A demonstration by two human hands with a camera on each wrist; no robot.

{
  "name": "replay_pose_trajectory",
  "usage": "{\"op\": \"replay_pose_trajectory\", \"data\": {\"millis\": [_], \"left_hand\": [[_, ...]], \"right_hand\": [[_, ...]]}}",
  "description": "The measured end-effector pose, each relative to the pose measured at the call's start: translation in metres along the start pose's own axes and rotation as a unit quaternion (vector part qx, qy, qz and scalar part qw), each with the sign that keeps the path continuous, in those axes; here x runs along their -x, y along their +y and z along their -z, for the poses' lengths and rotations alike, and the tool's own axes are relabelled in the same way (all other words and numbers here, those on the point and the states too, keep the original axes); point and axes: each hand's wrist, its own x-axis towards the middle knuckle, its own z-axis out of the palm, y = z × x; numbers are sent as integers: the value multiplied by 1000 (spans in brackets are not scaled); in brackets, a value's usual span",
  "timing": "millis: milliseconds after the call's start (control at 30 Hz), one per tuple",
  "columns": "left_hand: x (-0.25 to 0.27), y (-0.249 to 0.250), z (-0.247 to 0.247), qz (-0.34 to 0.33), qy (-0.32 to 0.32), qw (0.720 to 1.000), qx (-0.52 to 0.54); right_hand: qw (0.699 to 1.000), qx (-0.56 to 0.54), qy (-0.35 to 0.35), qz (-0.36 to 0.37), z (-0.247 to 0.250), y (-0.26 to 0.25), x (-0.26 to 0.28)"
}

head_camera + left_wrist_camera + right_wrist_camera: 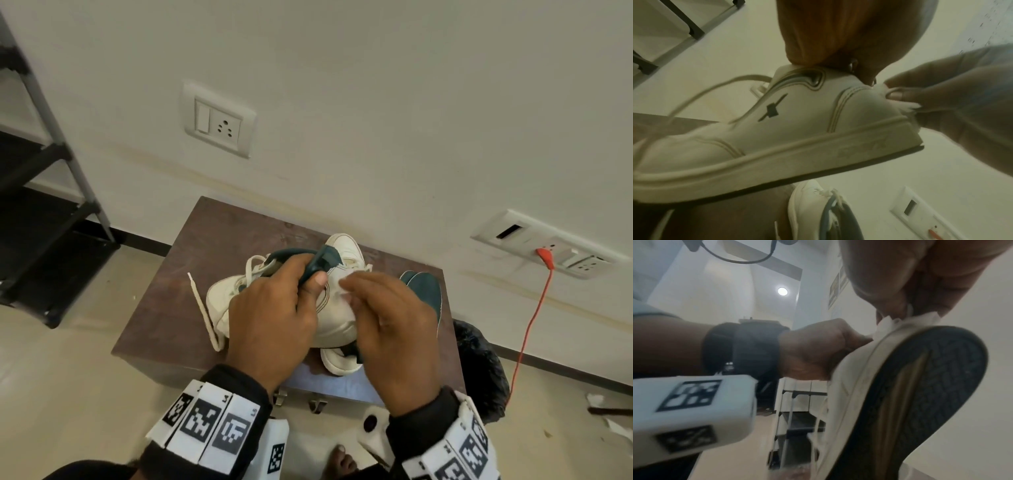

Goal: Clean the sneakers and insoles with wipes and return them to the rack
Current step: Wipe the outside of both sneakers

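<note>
Head view shows both hands over a small brown table [164, 308]. The left hand [270, 318] grips the white sneaker [334, 308] at its dark green collar, with the thumb curled over the edge, and holds it raised above the table top. The right hand [394, 329] pinches a white wipe [344, 286] and presses it on the heel part of this sneaker. A second sneaker [344, 248] lies behind on the table, and a green insole [426, 289] lies at the right side, partly hidden by the right hand. A loose lace [205, 311] hangs at the left. The black shoe rack [41, 192] stands on the floor, well apart to the left.

Left wrist view gives what the head view hides: the side of the sneaker [797, 126] with a dark logo and the thick pale sole, and the fingertips [900, 95] of the right hand with the wipe [908, 105] squeezed against the heel.

Right wrist view alone shows the dark patterned outsole [920, 394], and the wipe [900, 321] bunched between the fingers at the heel rim. The left hand [813, 350] is clamped on the shoe there.
</note>
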Motion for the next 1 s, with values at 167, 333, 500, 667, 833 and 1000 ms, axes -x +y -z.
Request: {"op": "replay_pose_trajectory", "data": {"millis": [167,333,500,667,833,1000], "left_hand": [[-3,3,6,51,21,998,3],[-8,0,3,79,3,997,20],[-17,2,-1,86,-107,986,96],[-20,-12,17,41,-245,969,10],[-19,-24,7,-57,-264,937,-221],[-17,-33,0,-63,-183,970,-147]], "right_hand": [[999,-15,35,-23,-3,-6,-9],[999,0,-15,43,0,-11,-5],[1000,16,9,4,-7,3,-6],[999,3,34,-23,-12,11,-9],[996,-11,38,-81,-20,26,-13],[998,-28,-11,-47,-30,21,4]]}}
